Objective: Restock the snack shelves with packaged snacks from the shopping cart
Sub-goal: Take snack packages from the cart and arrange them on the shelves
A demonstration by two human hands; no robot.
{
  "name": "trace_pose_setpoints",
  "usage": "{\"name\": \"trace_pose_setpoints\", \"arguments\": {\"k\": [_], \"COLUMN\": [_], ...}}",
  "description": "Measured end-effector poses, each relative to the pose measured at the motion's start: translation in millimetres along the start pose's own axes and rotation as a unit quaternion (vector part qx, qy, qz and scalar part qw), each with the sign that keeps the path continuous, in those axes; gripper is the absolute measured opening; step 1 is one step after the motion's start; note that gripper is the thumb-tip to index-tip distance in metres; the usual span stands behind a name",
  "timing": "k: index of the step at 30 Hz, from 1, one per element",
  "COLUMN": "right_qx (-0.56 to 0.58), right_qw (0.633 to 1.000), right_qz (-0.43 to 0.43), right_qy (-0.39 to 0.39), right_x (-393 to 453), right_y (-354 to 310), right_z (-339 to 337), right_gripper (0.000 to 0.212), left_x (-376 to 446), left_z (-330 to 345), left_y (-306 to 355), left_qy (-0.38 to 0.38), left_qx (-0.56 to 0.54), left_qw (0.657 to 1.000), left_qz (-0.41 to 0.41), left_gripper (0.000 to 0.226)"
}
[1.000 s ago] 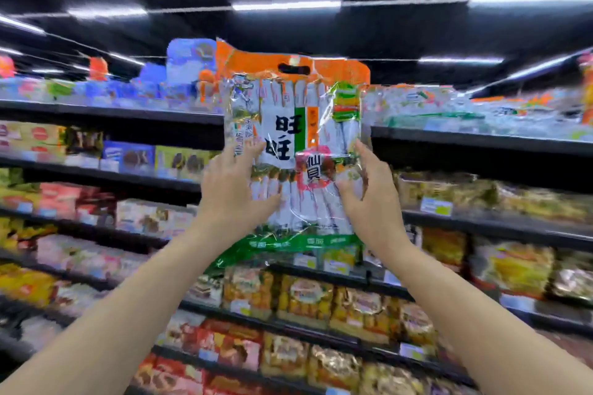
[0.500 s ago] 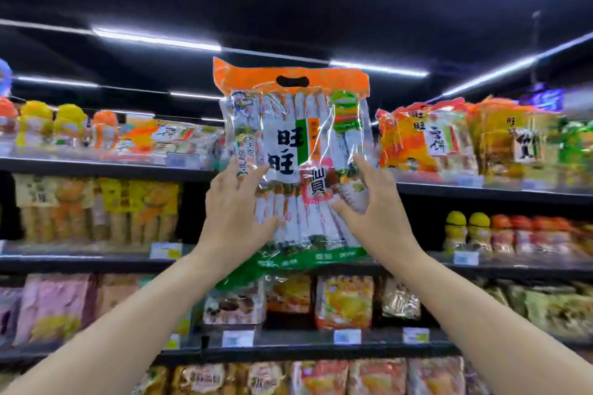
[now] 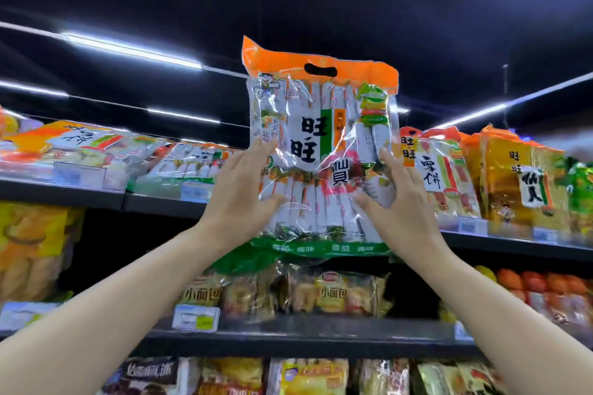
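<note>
Rice cracker bag [image 3: 321, 151] upright, raised before top shelf [image 3: 154, 204] front edge; left hand [image 3: 239, 194] and right hand [image 3: 396, 202] clasp its sides, thumbs across front.

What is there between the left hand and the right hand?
In the head view, the rice cracker bag lies between the left hand and the right hand; both grip its sides, holding it upright before the top shelf.

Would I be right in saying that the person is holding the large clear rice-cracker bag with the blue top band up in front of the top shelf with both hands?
Not quite: the top band of the large clear rice-cracker bag is orange, not blue, as the head view shows. The rest holds: the left hand and the right hand grip its two sides, raised in front of the top shelf.
</note>
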State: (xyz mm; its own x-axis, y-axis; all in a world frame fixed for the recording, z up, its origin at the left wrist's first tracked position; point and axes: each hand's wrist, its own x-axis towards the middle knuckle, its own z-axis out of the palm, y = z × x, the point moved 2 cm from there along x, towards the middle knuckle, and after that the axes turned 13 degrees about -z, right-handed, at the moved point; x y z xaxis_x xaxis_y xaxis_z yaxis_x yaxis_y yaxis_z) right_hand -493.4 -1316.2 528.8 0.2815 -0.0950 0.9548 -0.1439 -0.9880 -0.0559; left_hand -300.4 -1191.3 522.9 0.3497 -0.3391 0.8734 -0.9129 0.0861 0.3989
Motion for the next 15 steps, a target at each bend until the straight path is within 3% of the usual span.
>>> {"name": "trace_pose_setpoints", "arguments": {"k": [15], "right_qx": [0.052], "right_qw": [0.997], "right_qz": [-0.036], "right_qy": [0.049], "right_x": [102], "right_y": [125], "right_z": [52], "right_gripper": [0.076], "left_x": [124], "left_z": [80], "left_y": [-18], "left_qy": [0.072], "left_qx": [0.044], "left_qw": [0.996], "left_qz": [0.021], "left_gripper": [0.062]}}
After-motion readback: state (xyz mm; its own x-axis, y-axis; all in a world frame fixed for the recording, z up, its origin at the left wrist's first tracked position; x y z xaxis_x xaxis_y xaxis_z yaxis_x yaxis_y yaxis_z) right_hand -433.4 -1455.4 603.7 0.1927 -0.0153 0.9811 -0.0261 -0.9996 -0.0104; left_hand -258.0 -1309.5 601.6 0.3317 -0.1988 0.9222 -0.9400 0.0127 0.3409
